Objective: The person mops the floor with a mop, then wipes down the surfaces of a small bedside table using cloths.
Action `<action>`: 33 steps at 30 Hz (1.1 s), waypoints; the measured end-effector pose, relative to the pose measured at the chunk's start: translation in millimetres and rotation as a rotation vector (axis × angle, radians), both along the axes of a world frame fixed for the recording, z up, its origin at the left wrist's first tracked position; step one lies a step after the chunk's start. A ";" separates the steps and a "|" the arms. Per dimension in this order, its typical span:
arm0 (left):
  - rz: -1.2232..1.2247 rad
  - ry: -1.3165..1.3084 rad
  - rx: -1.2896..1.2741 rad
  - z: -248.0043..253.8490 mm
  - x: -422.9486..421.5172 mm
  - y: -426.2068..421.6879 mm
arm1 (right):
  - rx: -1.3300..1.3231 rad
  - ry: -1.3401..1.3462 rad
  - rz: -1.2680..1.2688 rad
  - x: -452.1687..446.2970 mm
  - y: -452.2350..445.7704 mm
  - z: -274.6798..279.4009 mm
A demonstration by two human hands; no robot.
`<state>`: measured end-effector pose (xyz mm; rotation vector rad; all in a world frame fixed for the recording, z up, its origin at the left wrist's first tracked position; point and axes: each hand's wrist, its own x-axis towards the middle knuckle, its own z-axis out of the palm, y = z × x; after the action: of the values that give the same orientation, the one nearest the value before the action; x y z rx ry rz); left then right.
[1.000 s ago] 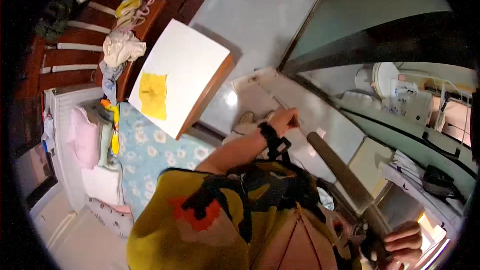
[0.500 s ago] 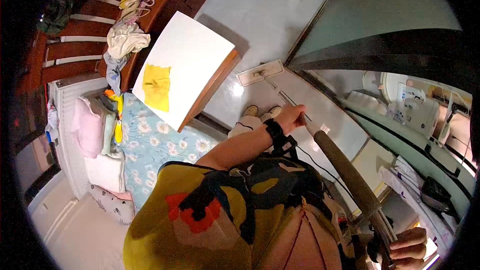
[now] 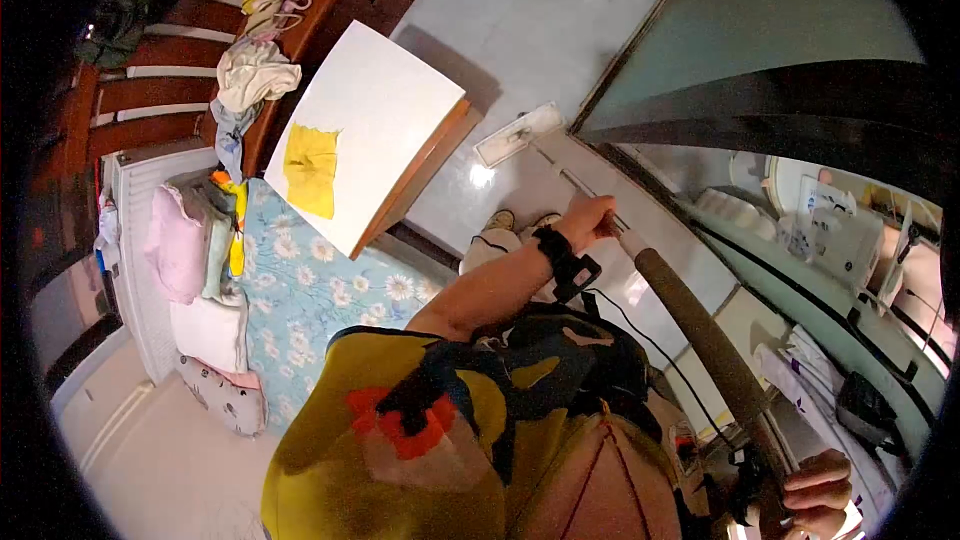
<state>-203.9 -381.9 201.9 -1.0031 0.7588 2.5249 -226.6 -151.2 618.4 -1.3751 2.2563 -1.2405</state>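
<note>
Okay so, starting on the far left there's a pink pillow [image 3: 178, 250] and a floral sheet [image 3: 300, 305], with a cream cloth [image 3: 255, 78] on slatted wooden furniture [image 3: 150, 99] above them. Next comes a white-topped counter [image 3: 385, 105] with a yellow cloth [image 3: 312, 170] lying near its left edge.

Just right of that, the flat pale mop head [image 3: 520, 135] is down on the floor [image 3: 520, 30], ahead of the person's feet. The mop [image 3: 700, 332] slants from there toward the lower right.

The left arm reaches forward across the body, elbow a bit bent, a black strap and device [image 3: 575, 277] at the wrist. The left hand [image 3: 591, 219] has its fingers curled round the thin pole, just past the thick brown sleeve. Way over at the lower right, the right hand [image 3: 818, 492] is wrapped around the pole's top end, knuckles facing the camera.

The white appliance [image 3: 840, 230] on the right has some markings, too small to read.

Versus half a second ago: the mop head has turned slightly, its right end sitting higher in view, the left hand is a touch further up, and the wrist device has swung round. Both hands are still gripping the same pole.
</note>
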 end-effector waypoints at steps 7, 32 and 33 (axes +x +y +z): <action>-0.070 0.102 -0.151 -42.8 -61.1 -14.2 | -0.277 0.064 -0.299 18.7 -14.5 -57.2; 0.045 0.582 -0.353 -113.4 -236.6 -145.3 | -0.012 0.125 -0.380 -84.5 -210.1 -72.0; -0.112 0.595 -0.685 -49.5 -211.9 -152.5 | 0.119 -0.016 -0.080 -99.5 -193.4 -43.6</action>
<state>-415.8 -534.4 152.4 -0.3127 1.8714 2.5072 -326.0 -344.6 574.8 -1.2399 2.3541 -1.1168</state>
